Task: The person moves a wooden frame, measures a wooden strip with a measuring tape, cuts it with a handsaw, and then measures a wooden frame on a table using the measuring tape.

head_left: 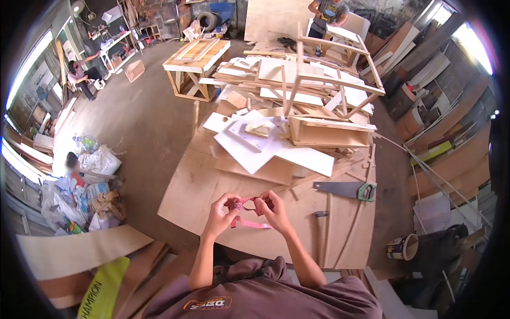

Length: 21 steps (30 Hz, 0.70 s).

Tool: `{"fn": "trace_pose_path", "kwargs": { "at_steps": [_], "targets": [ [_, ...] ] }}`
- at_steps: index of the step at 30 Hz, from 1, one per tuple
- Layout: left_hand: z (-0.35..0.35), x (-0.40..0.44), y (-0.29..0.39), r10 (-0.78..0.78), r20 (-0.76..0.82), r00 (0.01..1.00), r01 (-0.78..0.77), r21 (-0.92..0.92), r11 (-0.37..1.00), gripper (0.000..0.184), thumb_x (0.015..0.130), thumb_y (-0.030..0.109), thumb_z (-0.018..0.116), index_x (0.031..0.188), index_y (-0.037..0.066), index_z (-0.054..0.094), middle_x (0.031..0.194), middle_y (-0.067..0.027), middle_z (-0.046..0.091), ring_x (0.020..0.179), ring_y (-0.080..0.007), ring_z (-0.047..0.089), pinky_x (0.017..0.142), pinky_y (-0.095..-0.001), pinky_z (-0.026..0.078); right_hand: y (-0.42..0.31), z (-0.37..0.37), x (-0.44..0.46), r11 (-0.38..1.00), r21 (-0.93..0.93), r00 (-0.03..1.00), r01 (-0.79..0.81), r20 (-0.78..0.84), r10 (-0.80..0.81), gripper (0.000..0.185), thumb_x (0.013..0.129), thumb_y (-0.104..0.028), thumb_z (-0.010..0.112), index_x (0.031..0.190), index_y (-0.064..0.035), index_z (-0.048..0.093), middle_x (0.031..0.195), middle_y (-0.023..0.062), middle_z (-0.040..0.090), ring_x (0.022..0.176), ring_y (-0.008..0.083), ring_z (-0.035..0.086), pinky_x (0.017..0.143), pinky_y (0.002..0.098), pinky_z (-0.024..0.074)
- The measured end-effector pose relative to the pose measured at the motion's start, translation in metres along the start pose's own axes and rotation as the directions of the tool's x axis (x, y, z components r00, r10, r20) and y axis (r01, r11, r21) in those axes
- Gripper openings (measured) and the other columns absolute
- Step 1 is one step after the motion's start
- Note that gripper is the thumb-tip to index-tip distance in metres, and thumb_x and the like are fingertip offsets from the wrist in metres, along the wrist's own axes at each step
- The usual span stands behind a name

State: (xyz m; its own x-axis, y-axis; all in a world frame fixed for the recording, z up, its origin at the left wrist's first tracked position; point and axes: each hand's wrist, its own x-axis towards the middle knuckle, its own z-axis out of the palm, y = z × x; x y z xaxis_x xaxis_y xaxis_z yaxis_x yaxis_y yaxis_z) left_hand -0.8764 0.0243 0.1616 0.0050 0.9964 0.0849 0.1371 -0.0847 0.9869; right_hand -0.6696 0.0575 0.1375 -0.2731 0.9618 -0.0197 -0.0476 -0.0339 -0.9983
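Note:
Both hands are raised in front of my chest, over the near part of a plywood sheet (186, 199). A thin pink-red ribbon-like tape (254, 224) runs between them, with a loose end hanging below. My left hand (219, 215) is closed on a bunched part of it. My right hand (274, 213) pinches another part, and a small loop shows between the fingers. The tape's exact kind is unclear. Right of my hands lie a hammer (320, 214) and a handsaw (340, 189) with a green-and-black handle.
White boards (249, 141), wood strips and a wooden frame (340, 82) are piled ahead. A wooden table (196, 56) stands farther back. One person (328, 13) is at the far end, another (82, 74) sits far left. Plastic bags (101, 159) lie left; a bucket (402, 248) stands right.

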Motion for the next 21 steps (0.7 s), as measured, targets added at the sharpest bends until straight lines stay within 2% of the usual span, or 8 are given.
{"fn": "trace_pose_path", "kwargs": {
  "at_steps": [4,7,10,12,13,14,19,21],
  "targets": [
    [-0.099,0.011,-0.009,-0.029,0.051,0.998,0.031,-0.035,0.999,0.028,0.086,-0.003,0.068,0.113,0.001,0.067,0.101,-0.0046,0.072,0.09,-0.0117,0.065,0.085,-0.0299,0.054,-0.002,0.088,0.038,0.995,0.088,0.999,-0.046,0.001,0.046,0.011,0.106,-0.009,0.058,0.101,0.0014,0.058,0.083,0.0018,0.063,0.073,0.007,0.06,0.066,0.0244,0.051],
    [-0.157,0.017,-0.018,-0.048,0.057,0.997,0.05,-0.035,0.998,0.028,0.086,-0.001,0.07,0.114,0.003,0.067,0.097,-0.0019,0.07,0.09,-0.0114,0.064,0.085,-0.0284,0.053,-0.012,0.138,0.065,1.0,0.015,1.0,0.023,-0.018,-0.023,0.011,0.104,-0.009,0.06,0.102,0.0021,0.06,0.081,-0.0007,0.061,0.072,0.0052,0.057,0.065,0.0229,0.0482],
    [-0.197,0.023,-0.03,-0.039,0.045,0.998,0.041,-0.041,0.998,0.03,0.086,0.0,0.071,0.116,0.004,0.067,0.095,-0.0002,0.068,0.085,-0.0087,0.063,0.081,-0.0265,0.052,-0.02,0.171,0.089,0.997,-0.079,1.0,0.001,0.002,-0.001,0.012,0.104,-0.009,0.061,0.102,0.0019,0.061,0.079,-0.0021,0.06,0.072,0.0034,0.055,0.062,0.0225,0.045],
    [-0.214,0.024,-0.037,-0.055,0.034,0.998,0.056,-0.033,0.998,0.031,0.087,0.001,0.071,0.117,0.004,0.066,0.096,0.0,0.067,0.084,-0.0077,0.062,0.08,-0.026,0.052,-0.025,0.189,0.102,0.998,-0.053,1.0,-0.018,0.01,0.018,0.012,0.104,-0.01,0.062,0.101,0.0015,0.061,0.078,-0.0024,0.06,0.071,0.003,0.054,0.061,0.0226,0.0438],
    [-0.219,0.025,-0.038,-0.086,0.017,0.996,0.087,-0.106,0.991,0.03,0.087,0.001,0.071,0.116,0.003,0.066,0.099,-0.0008,0.067,0.087,-0.008,0.062,0.078,-0.0259,0.052,-0.027,0.197,0.109,0.999,-0.025,1.0,-0.025,0.017,0.026,0.012,0.104,-0.011,0.062,0.1,0.0012,0.061,0.078,-0.0027,0.059,0.07,0.0026,0.053,0.06,0.0228,0.0427],
    [-0.224,0.026,-0.039,-0.117,0.005,0.993,0.116,-0.179,0.977,0.029,0.087,0.001,0.072,0.115,0.002,0.065,0.102,-0.0015,0.068,0.089,-0.0083,0.062,0.077,-0.0258,0.052,-0.025,0.201,0.116,0.994,-0.112,1.0,0.009,0.014,-0.007,0.014,0.104,-0.012,0.062,0.1,0.0011,0.062,0.076,-0.0023,0.059,0.069,0.0028,0.052,0.059,0.0228,0.0428],
    [-0.232,0.041,-0.034,-0.183,-0.068,0.981,0.151,-0.333,0.931,0.026,0.091,0.003,0.072,0.116,0.004,0.063,0.102,-0.0005,0.065,0.09,-0.0073,0.061,0.075,-0.0251,0.054,-0.007,0.217,0.153,0.992,-0.121,0.999,0.017,0.046,-0.012,0.017,0.103,-0.014,0.065,0.1,0.0018,0.063,0.078,-0.0017,0.061,0.07,0.0044,0.053,0.061,0.0235,0.0445],
    [-0.242,0.051,-0.041,-0.231,-0.07,0.97,0.188,-0.382,0.905,0.023,0.094,0.005,0.072,0.115,0.005,0.064,0.101,0.0006,0.064,0.089,-0.0074,0.061,0.075,-0.0256,0.056,-0.004,0.229,0.164,0.986,-0.142,0.996,0.085,0.023,-0.082,0.018,0.101,-0.016,0.067,0.101,0.0017,0.065,0.075,0.004,0.064,0.066,0.0068,0.055,0.057,0.0267,0.0446]
  ]
}}
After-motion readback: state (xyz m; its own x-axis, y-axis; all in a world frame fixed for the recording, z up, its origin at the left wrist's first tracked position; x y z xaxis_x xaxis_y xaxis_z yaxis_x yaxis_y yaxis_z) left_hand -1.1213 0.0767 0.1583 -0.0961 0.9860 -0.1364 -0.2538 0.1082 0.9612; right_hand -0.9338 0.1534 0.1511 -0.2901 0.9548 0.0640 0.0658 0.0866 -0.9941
